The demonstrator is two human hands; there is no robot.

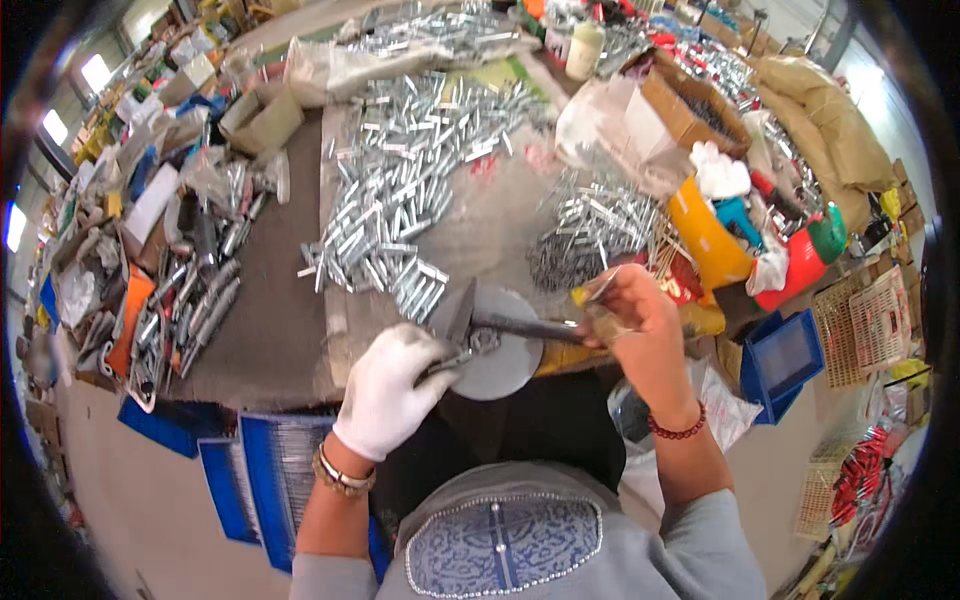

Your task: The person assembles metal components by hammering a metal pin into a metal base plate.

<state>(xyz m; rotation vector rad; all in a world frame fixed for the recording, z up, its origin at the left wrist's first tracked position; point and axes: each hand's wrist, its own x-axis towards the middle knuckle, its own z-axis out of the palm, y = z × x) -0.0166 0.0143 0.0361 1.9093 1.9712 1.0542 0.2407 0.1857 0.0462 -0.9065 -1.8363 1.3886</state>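
Observation:
My left hand (393, 388), in a white glove, is closed at the near edge of the bench. Its fingertips pinch a small metal part (452, 362) over a round grey disc (500, 378). My right hand (645, 325), bare and with a dark red bead bracelet, is closed round the end of a hammer handle (535, 327). The dark hammer head (460, 314) hangs over the disc's left side, close to the gloved fingers. Something small and yellow shows at my right fingertips, too small to name. Beyond the disc lies a wide heap of silvery metal pins (390, 205).
Thin metal rods (605, 220) lie in a pile at the right, by a yellow container (710, 235) and a red-and-green bottle (800, 260). Larger metal tubes (205, 310) crowd the left side. Blue crates (280, 480) stand below the bench; a cardboard box (690, 105) sits far right.

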